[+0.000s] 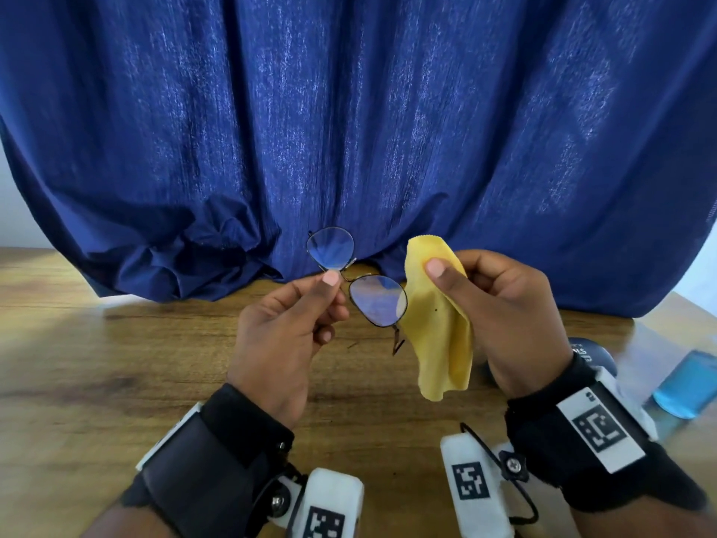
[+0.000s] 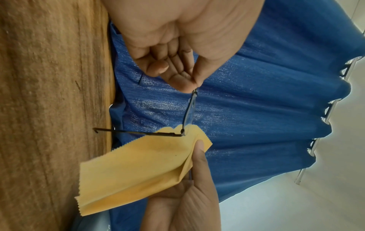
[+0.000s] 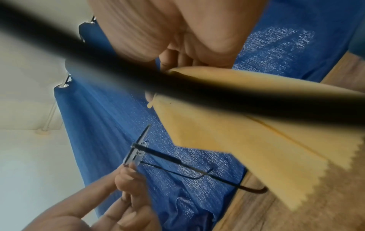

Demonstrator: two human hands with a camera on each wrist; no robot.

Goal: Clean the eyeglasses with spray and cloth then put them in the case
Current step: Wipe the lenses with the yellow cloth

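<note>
Thin dark-framed eyeglasses (image 1: 376, 300) hang in the air above the wooden table (image 1: 116, 374). My left hand (image 1: 295, 324) pinches them at the bridge between thumb and forefinger. In the left wrist view the eyeglasses (image 2: 190, 112) show edge-on, one temple arm sticking out. My right hand (image 1: 500, 304) holds a yellow cloth (image 1: 438, 324) pinched under the thumb, just right of the nearer lens and overlapping its edge. The cloth (image 2: 134, 168) hangs loose below the fingers. In the right wrist view the cloth (image 3: 237, 132) fills the right side and the glasses (image 3: 138, 150) sit lower left.
A blue spray bottle (image 1: 686, 386) lies at the table's right edge. A dark round case (image 1: 593, 355) peeks from behind my right wrist. A blue curtain (image 1: 349, 130) hangs behind the table. A blurred black strap (image 3: 177, 86) crosses the right wrist view.
</note>
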